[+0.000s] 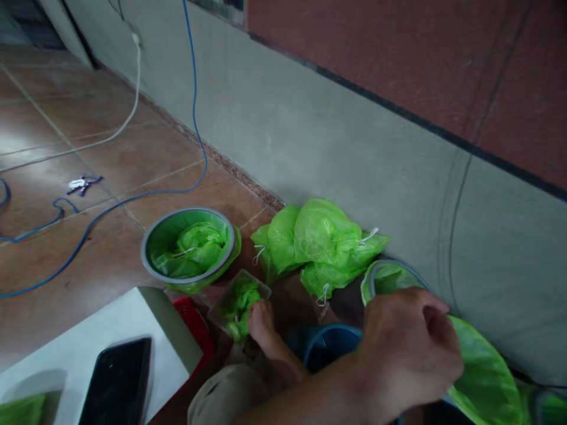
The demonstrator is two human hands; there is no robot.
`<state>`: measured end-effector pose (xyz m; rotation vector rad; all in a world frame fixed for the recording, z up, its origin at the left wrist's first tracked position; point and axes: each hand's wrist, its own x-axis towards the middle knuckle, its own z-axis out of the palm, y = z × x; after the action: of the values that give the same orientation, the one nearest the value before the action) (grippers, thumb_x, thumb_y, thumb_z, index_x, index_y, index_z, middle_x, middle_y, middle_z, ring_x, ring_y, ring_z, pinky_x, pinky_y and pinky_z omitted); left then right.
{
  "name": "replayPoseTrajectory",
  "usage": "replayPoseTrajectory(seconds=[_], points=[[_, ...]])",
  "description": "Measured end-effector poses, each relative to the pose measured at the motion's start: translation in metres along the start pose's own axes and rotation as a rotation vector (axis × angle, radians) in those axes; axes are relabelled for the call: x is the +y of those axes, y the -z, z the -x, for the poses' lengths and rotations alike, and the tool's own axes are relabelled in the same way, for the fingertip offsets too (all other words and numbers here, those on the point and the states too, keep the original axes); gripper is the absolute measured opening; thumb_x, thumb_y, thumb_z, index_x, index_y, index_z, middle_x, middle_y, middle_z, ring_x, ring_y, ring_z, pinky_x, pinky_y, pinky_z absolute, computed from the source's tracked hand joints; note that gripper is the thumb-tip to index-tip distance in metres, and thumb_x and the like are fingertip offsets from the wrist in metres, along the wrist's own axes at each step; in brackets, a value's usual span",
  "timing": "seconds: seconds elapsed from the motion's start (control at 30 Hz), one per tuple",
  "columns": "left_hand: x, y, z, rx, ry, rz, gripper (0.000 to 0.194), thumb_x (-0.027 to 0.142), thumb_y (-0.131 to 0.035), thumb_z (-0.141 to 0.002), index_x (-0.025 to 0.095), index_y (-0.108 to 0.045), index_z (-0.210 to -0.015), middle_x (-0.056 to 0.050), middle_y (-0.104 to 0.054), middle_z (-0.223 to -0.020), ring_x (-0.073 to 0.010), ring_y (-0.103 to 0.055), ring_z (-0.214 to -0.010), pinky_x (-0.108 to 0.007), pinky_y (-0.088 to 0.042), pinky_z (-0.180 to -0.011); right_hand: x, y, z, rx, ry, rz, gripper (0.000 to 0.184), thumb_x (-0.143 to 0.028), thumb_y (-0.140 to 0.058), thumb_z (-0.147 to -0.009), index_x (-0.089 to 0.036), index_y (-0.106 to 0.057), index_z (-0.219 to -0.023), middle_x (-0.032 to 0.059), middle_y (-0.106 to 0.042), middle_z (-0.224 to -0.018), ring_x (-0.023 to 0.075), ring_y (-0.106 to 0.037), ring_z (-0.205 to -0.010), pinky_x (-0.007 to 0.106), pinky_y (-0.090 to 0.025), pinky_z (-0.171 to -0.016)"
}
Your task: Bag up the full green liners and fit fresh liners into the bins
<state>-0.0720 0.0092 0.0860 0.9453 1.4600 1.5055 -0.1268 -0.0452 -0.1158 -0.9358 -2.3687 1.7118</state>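
1. Right hand [263,320] is touching the green bundle [243,307] inside the clear container [264,289]; finger closure is unclear.
2. Left hand [411,345] is curling its fingers near the right-hand green bag [485,375]; any grip is hidden.

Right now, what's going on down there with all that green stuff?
One hand is at some bunched green stuff in a clear box. The nearer hand is stretched out beside a green liner, but I can't tell if it's holding anything. Puffy green bags with white strings sit by the wall, and a green bundle lies in a grey-rimmed bin.
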Motion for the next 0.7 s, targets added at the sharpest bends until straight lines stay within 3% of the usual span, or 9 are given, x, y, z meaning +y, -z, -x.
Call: replayPoseTrajectory(seconds=[0.13, 0.27, 0.37, 0.53, 0.63, 0.7], points=[[0.004, 0.002, -0.001, -0.025, 0.003, 0.023, 0.030, 0.027, -0.048, -0.083, 0.019, -0.071, -0.100, -0.005, -0.074, -0.085, -0.0178, -0.066, -0.075, -0.031, -0.054, -0.078, 0.016, 0.019, 0.002, 0.003, -0.013, 0.020, 0.020, -0.032, -0.056, -0.089, -0.020, -0.067, -0.101, 0.0058, -0.067, -0.107, 0.0193, -0.062, -0.093, 0.034, -0.051, -0.082], [0.008, 0.001, 0.001, -0.034, 0.022, 0.027, 0.029, 0.027, -0.048, -0.082, 0.019, -0.071, -0.097, -0.006, -0.074, -0.083, -0.0174, -0.066, -0.072, -0.030, -0.054, -0.074, 0.042, 0.027, 0.012, 0.061, -0.103, 0.143, 0.013, -0.016, -0.062, -0.072, -0.019, -0.072, -0.080, 0.0063, -0.072, -0.085, 0.0236, -0.065, -0.086, 0.034, -0.048, -0.081], [0.010, 0.000, 0.004, -0.060, 0.034, 0.022, 0.029, 0.026, -0.047, -0.081, 0.019, -0.072, -0.097, -0.006, -0.074, -0.083, -0.0172, -0.066, -0.071, -0.029, -0.054, -0.072, 0.053, 0.028, 0.018, 0.105, -0.151, 0.056, 0.022, -0.016, -0.059, -0.070, -0.020, -0.073, -0.087, 0.0054, -0.072, -0.089, 0.0229, -0.065, -0.087, 0.034, -0.048, -0.081], [0.010, -0.003, 0.007, -0.084, 0.041, -0.008, 0.031, 0.026, -0.047, -0.081, 0.019, -0.071, -0.100, -0.006, -0.074, -0.085, -0.0172, -0.066, -0.070, -0.029, -0.054, -0.069, 0.045, 0.039, 0.019, 0.126, -0.138, -0.036, 0.025, -0.015, -0.052, -0.069, -0.019, -0.073, -0.081, 0.0046, -0.072, -0.086, 0.0228, -0.065, -0.087, 0.035, -0.048, -0.082], [0.009, -0.005, 0.008, -0.110, 0.021, -0.036, 0.030, 0.027, -0.049, -0.079, 0.019, -0.072, -0.096, -0.006, -0.074, -0.083, -0.0177, -0.065, -0.069, -0.028, -0.053, -0.067, 0.036, 0.049, 0.020, 0.063, -0.112, -0.152, 0.030, -0.016, -0.049, -0.069, -0.021, -0.073, -0.086, 0.0036, -0.072, -0.086, 0.0216, -0.065, -0.084, 0.034, -0.049, -0.079], [0.009, -0.006, 0.009, -0.125, 0.033, -0.052, 0.030, 0.027, -0.048, -0.079, 0.019, -0.072, -0.096, -0.006, -0.074, -0.083, -0.0182, -0.065, -0.070, -0.028, -0.052, -0.066, 0.031, 0.054, 0.023, 0.102, -0.114, -0.106, 0.028, -0.014, -0.048, -0.066, -0.020, -0.072, -0.078, 0.0041, -0.072, -0.084, 0.0216, -0.064, -0.083, 0.034, -0.048, -0.081]])
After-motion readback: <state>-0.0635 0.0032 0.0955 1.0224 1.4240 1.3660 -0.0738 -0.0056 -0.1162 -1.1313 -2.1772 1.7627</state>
